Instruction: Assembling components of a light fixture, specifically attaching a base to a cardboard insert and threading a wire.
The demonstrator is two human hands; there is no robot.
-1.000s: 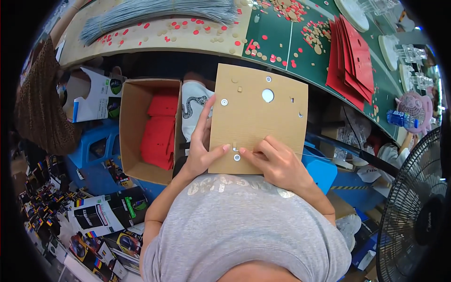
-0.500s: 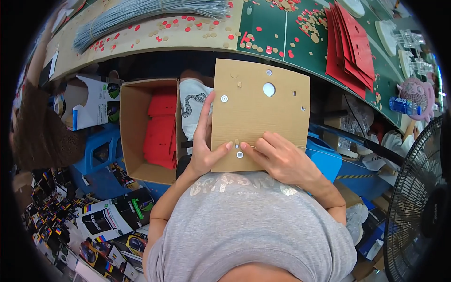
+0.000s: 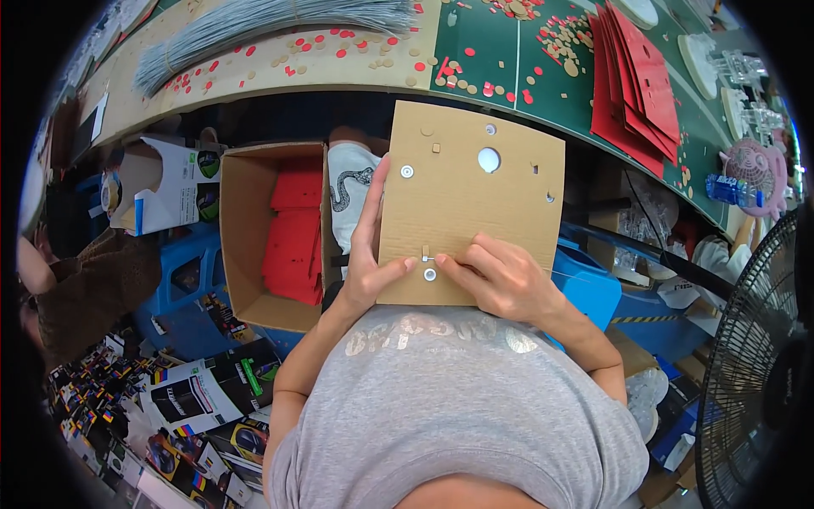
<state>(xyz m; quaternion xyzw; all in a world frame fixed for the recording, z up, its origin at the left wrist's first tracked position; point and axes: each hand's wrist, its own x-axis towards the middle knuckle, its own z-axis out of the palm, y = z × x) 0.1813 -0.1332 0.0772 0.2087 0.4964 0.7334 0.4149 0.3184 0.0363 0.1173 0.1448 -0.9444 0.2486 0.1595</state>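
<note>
A brown cardboard panel (image 3: 475,204) with a round hole, small slots and several round metal-looking discs leans against my body. My left hand (image 3: 373,263) grips its left edge, fingers stretched along the edge and thumb on the front face. Low on the panel, my right hand (image 3: 500,276) is closed in a pinch on a thin pale wire (image 3: 577,276), which trails out to the right. The wire's short end reaches a small slot (image 3: 426,254) just above the lowest disc (image 3: 430,275). Whether the end passes through the slot is too small to tell.
A bundle of silvery wires (image 3: 254,34) lies on the table among red and brown cut-outs. Red sheets (image 3: 632,93) stand at its right end. An open carton (image 3: 242,271) with red pieces stands to the left, blue stools beside it. A black fan (image 3: 755,356) is at right.
The panel has tilted slightly, its top edge shifting up and right. My right fingertips stay by the slot, where the wire end now shows. A person at the far left has moved.
</note>
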